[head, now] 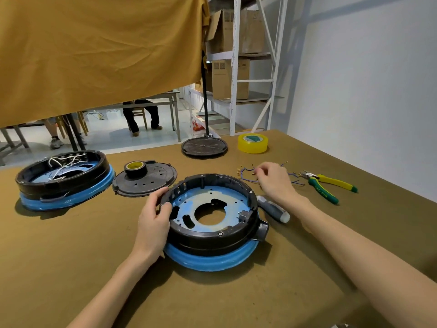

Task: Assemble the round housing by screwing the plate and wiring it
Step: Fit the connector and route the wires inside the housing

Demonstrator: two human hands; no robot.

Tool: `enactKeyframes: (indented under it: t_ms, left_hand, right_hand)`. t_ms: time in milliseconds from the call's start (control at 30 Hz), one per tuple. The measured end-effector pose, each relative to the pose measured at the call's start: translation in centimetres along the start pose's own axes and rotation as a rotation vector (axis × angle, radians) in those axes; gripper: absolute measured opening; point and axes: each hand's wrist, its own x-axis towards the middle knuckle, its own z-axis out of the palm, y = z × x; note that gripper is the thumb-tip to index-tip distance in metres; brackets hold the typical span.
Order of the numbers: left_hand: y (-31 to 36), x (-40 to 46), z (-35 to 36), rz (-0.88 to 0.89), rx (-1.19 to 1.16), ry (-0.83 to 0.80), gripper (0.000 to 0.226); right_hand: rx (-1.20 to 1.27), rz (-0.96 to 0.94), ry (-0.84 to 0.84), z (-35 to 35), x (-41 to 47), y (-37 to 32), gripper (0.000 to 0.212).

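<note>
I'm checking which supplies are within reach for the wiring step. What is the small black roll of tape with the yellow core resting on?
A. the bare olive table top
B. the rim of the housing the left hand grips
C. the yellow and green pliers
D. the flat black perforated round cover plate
D: the small black roll of tape with the yellow core sits on the flat black perforated round cover plate, left of the housing that the left hand grips.

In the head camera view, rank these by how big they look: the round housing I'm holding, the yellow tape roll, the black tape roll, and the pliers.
1. Round housing, by far the largest.
2. Pliers.
3. Yellow tape roll and black tape roll: they look about alike, and the yellow one lies farther from the camera, so I won't rank them.
</note>
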Motion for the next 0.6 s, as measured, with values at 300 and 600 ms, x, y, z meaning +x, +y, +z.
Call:
enactKeyframes:
  t_ms: [300,600]
  left_hand:
    - [-0.7,0.1,-0.1,0.024,-0.062,0.004,0.035]
    - [-0.5,-0.1,-0.1,0.023,-0.068,0.005,0.039]
  right_hand:
    - [-0.527,0.032,-0.148,0.2,0.9,2.3,0.027]
    - [-0.24,-0.049,-0.002,-1.0,-1.1,1.8,0.038]
